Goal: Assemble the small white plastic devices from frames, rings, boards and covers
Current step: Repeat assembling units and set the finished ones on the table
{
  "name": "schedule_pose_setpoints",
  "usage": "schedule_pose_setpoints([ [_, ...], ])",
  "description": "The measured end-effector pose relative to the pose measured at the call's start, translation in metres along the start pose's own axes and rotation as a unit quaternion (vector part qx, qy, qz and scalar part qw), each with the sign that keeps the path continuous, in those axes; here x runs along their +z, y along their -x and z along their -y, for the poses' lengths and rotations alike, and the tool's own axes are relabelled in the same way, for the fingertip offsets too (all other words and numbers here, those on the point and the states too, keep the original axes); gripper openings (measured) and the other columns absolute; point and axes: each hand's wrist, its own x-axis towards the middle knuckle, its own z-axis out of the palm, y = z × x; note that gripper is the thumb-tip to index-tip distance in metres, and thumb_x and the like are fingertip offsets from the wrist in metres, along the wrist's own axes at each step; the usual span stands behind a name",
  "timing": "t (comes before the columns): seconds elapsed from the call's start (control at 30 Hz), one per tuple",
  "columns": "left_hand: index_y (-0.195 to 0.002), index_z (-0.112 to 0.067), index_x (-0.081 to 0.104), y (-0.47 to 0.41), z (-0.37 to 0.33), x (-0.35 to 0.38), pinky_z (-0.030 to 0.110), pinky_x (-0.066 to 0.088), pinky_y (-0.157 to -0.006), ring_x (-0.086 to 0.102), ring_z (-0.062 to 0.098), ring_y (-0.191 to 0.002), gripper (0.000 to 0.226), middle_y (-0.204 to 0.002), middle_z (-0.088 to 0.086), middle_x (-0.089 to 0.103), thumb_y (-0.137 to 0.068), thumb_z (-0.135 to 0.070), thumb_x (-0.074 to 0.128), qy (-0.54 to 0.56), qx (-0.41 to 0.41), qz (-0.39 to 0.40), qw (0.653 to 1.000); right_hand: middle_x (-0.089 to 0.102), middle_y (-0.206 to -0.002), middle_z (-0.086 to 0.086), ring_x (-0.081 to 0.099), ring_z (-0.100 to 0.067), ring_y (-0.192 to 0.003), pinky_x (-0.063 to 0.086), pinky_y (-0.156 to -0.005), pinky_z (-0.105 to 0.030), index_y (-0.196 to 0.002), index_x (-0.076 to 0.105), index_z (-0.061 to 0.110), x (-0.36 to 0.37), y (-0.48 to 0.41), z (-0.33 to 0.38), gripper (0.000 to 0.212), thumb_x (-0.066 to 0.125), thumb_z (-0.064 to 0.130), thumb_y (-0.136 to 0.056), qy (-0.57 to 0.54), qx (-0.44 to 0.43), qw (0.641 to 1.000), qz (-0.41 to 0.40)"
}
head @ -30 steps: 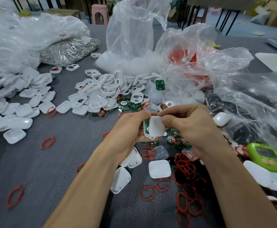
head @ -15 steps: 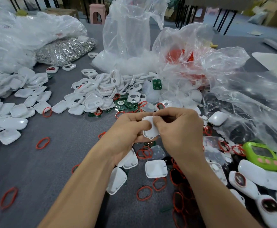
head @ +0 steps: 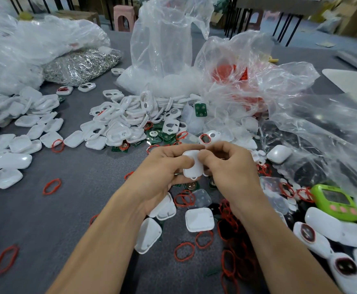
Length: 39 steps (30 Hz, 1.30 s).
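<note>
Two hands hold one small white device (head: 191,165) up over the gray table (head: 77,209). My left hand (head: 162,172) and my right hand (head: 230,168) both pinch it, thumbs on its white cover.

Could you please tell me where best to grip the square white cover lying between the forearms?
Probably from straight above, pinching the left and right edges of the white cover: it lies flat on the table, so only its thin rim offers purchase.
</note>
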Motion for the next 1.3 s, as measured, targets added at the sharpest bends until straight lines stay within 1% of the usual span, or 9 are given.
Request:
schedule_pose_setpoints([
  [0.13,-0.112,-0.014,0.078,0.002,-0.002,0.002,0.035,0.060,-0.092,0.073,0.020,-0.102,0.039,-0.121,0.009,0.074,-0.097,0.009,0.051,0.039,0.017,0.018,0.999,0.078,-0.081,0.008,0.072,-0.012,-0.078,0.058,-0.073,-0.038,-0.088,0.079,0.044,-0.001,0.000,0.002,0.013,0.066,0.042,-0.085,-0.029,-0.012,0.996,0.079],
  [0.27,-0.113,-0.011,0.078,0.002,-0.003,0.001,0.031,0.060,-0.090,0.069,0.018,-0.117,0.039,-0.133,-0.003,0.069,-0.095,0.013,0.053,0.066,0.035,0.022,0.997,0.079,-0.086,0.009,0.075,-0.014,-0.086,0.060,-0.081,-0.042,-0.094,0.079,0.041,0.000,0.001,0.003,0.020,0.063,0.045,-0.083,-0.048,-0.025,0.995,0.086],
  [0.43,-0.118,-0.012,0.074,0.003,-0.002,0.003,0.034,0.062,-0.087,0.073,0.025,-0.102,0.036,-0.115,0.015,0.075,-0.097,0.010,0.054,0.037,0.036,0.013,0.999,0.077,-0.077,0.015,0.076,-0.009,-0.075,0.063,-0.072,-0.037,-0.085,0.077,0.053,-0.002,0.005,0.004,0.016,0.066,0.042,-0.089,-0.009,-0.072,0.996,0.048],
  [0.53,-0.117,-0.010,0.073,0.003,-0.001,0.004,0.030,0.062,-0.076,0.075,0.023,-0.094,0.034,-0.111,0.017,0.076,-0.097,0.010,0.054,0.038,0.034,0.002,0.999,0.075,-0.070,0.020,0.072,-0.002,-0.065,0.058,-0.059,-0.022,-0.075,0.075,0.055,-0.002,0.008,0.003,0.029,0.070,0.035,-0.095,0.018,-0.097,0.995,0.017],
  [0.8,-0.112,-0.020,0.075,0.004,0.000,0.010,0.027,0.061,-0.069,0.074,0.019,-0.086,0.035,-0.101,0.013,0.077,-0.098,0.006,0.056,0.007,0.048,-0.034,0.998,0.070,-0.064,0.027,0.068,0.003,-0.063,0.051,-0.056,-0.013,-0.082,0.071,0.048,0.002,0.008,0.001,0.023,0.072,0.030,-0.095,0.043,-0.107,0.993,-0.031],
  [0.97,-0.099,-0.035,0.082,0.005,0.003,0.011,0.032,0.063,-0.067,0.070,0.016,-0.071,0.034,-0.082,0.007,0.078,-0.093,-0.004,0.069,-0.072,0.083,-0.097,0.989,0.076,-0.071,0.014,0.073,-0.014,-0.069,0.061,-0.069,-0.043,-0.090,0.079,0.037,0.000,0.000,-0.003,0.011,0.070,0.033,-0.094,0.005,-0.076,0.995,-0.062],
  [1.03,-0.102,-0.034,0.082,0.005,0.004,0.009,0.033,0.061,-0.067,0.068,0.019,-0.071,0.031,-0.079,0.011,0.078,-0.090,-0.006,0.072,-0.101,0.093,-0.128,0.982,0.076,-0.071,0.012,0.073,-0.015,-0.069,0.061,-0.068,-0.044,-0.090,0.080,0.034,0.000,0.000,-0.004,0.012,0.068,0.035,-0.092,0.006,-0.076,0.996,-0.055],
  [1.17,-0.098,-0.026,0.083,0.003,0.006,0.010,0.032,0.057,-0.064,0.066,0.022,-0.062,0.029,-0.072,0.016,0.075,-0.084,-0.001,0.077,-0.097,0.095,-0.170,0.976,0.074,-0.064,0.008,0.066,-0.012,-0.055,0.059,-0.055,-0.040,-0.076,0.078,0.047,-0.002,0.002,-0.001,0.020,0.067,0.038,-0.089,-0.004,-0.077,0.997,-0.024],
  [1.3,-0.089,-0.031,0.084,0.005,0.005,0.012,0.044,0.060,-0.068,0.066,0.026,-0.058,0.027,-0.068,0.016,0.074,-0.072,-0.011,0.080,-0.119,0.102,-0.189,0.969,0.072,-0.060,0.005,0.064,-0.021,-0.052,0.057,-0.054,-0.040,-0.072,0.079,0.044,-0.003,0.002,-0.001,0.024,0.070,0.034,-0.092,-0.002,-0.079,0.997,-0.014],
])
